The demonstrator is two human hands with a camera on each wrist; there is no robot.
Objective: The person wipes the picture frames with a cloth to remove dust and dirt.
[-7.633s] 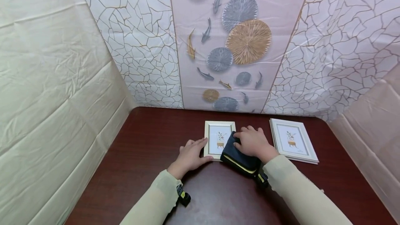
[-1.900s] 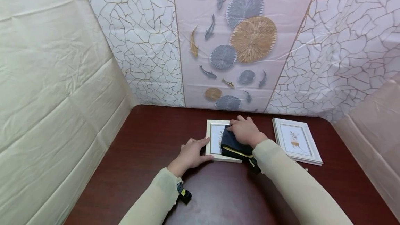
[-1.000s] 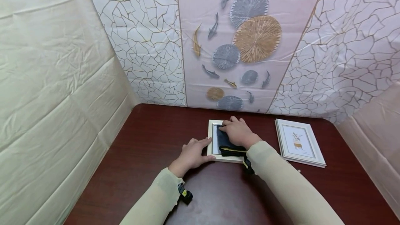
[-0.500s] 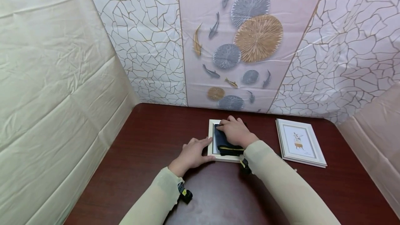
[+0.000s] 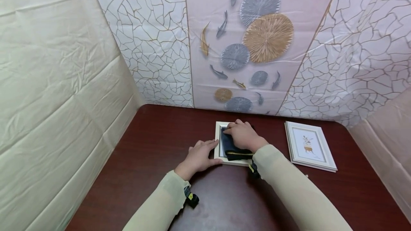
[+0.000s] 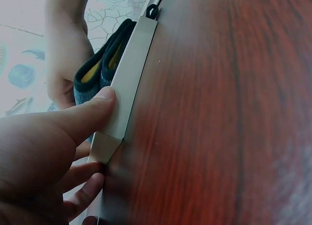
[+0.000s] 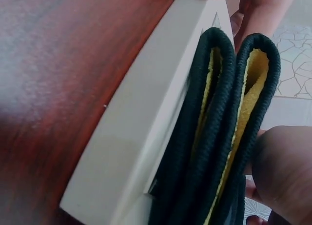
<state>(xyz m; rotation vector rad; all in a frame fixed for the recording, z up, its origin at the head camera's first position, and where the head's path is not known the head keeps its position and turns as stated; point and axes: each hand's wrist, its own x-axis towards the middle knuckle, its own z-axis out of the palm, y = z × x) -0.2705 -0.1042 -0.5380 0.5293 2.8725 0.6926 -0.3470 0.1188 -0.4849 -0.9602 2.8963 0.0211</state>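
In the head view, the picture frame (image 5: 217, 133) lies flat on the counter (image 5: 154, 163), long axis running away from the person; the right hand (image 5: 242, 136) holds the folded cloth (image 5: 230, 146) on its face. The left hand (image 5: 199, 155) — thumb and fingers spread wide — touches its near left corner. In the left wrist view, that thumb presses the frame's near side. In the right wrist view, yellow-lined folds rest against the frame; the right fingertips are partly hidden.

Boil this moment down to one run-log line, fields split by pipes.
left hand: holds picture frame corner | right hand: holds folded cloth on frame | nearby: stacked frames on table
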